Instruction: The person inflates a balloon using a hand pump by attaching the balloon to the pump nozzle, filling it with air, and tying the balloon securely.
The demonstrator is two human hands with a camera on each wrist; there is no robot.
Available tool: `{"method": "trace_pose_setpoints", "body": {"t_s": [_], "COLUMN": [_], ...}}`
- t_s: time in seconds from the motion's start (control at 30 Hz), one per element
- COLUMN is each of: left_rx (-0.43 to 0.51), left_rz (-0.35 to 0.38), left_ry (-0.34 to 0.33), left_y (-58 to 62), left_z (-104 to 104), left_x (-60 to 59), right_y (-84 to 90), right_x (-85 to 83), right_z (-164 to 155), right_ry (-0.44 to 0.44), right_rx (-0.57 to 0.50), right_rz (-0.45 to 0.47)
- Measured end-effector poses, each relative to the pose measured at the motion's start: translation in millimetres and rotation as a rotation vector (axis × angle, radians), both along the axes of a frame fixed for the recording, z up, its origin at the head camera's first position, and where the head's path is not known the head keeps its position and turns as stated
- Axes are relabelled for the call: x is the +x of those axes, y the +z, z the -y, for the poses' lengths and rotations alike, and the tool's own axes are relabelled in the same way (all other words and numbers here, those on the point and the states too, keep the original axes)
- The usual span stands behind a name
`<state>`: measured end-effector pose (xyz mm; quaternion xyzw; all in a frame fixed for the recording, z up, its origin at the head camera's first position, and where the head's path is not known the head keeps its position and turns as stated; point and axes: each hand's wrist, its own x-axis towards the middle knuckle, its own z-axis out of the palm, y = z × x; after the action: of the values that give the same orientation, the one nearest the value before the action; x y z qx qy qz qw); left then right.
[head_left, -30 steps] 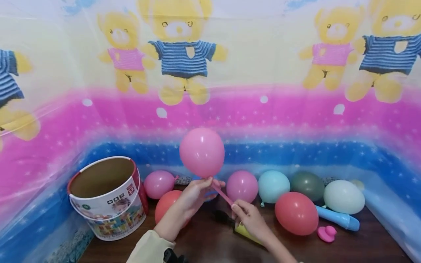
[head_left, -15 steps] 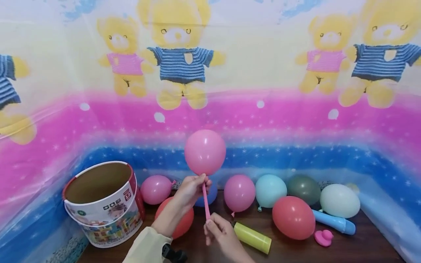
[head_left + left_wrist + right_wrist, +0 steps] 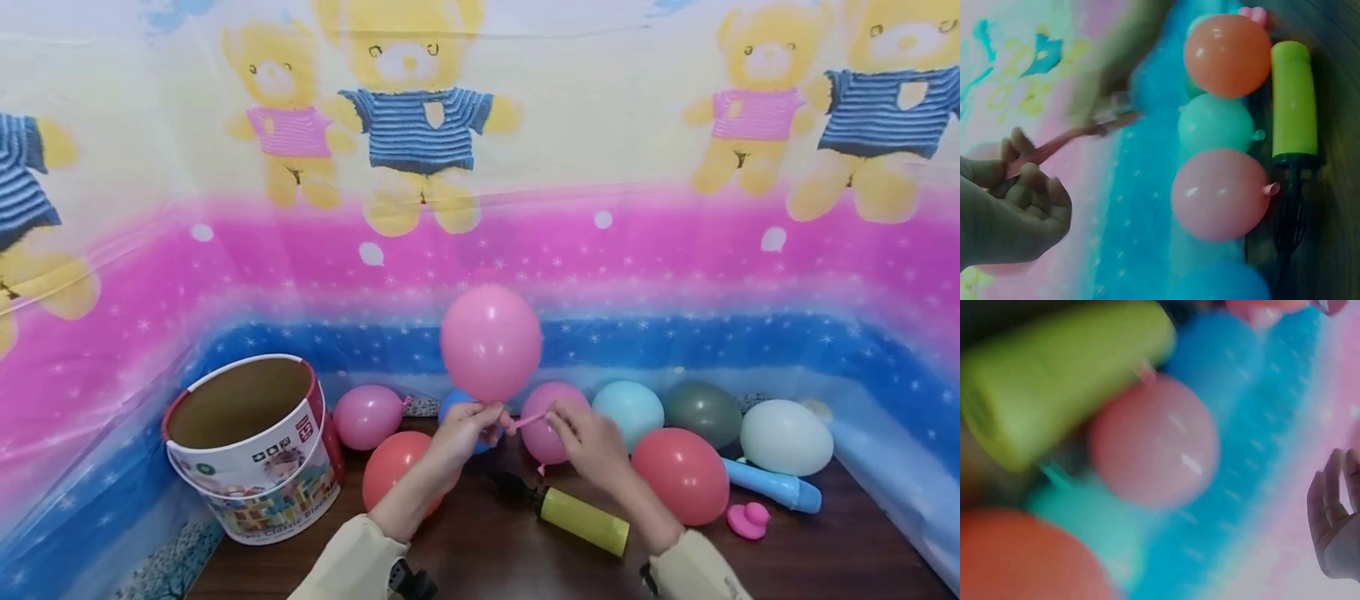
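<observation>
An inflated pink balloon (image 3: 491,342) is held upright above the dark table (image 3: 825,567). My left hand (image 3: 487,414) pinches its neck right under the body. My right hand (image 3: 552,414) pinches the end of the stretched neck (image 3: 528,419) and holds it out sideways to the right. In the left wrist view my left hand (image 3: 1022,187) has its fingers curled round the pink neck (image 3: 1066,140), while the right hand (image 3: 1107,94) is a blur beyond it. The right wrist view is blurred; fingers (image 3: 1335,512) show at its right edge.
An empty printed bucket (image 3: 247,442) stands at the left. Several inflated balloons lie along the back, among them a red one (image 3: 682,475) and a white one (image 3: 785,437). A yellow-green pump (image 3: 583,522), a blue pump (image 3: 772,487) and a pink duck-shaped piece (image 3: 747,518) lie on the table.
My right hand has risen from low near the table to level with the left hand, swinging the stretched neck from downward to sideways right. The balloon has drifted slightly right.
</observation>
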<state>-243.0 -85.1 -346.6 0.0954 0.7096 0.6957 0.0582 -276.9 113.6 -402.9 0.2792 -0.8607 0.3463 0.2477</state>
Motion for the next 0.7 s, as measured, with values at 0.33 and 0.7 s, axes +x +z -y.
{"method": "trace_pose_setpoints", "body": {"t_s": [0.33,0.7], "left_rx": [-0.163,-0.494], "left_rz": [-0.018,-0.249], "left_ry": [-0.026,-0.255], "left_y": [-5.8,-11.5], "left_z": [-24,-19], "left_x": [-5.7,7.9], "right_y": [46.8,47.5], "right_x": [14.8,17.7], "right_z": [5,-8], "right_ry": [-0.024,0.367], "right_rx": [0.3,0.311], "right_rz": [-0.648,-0.392]}}
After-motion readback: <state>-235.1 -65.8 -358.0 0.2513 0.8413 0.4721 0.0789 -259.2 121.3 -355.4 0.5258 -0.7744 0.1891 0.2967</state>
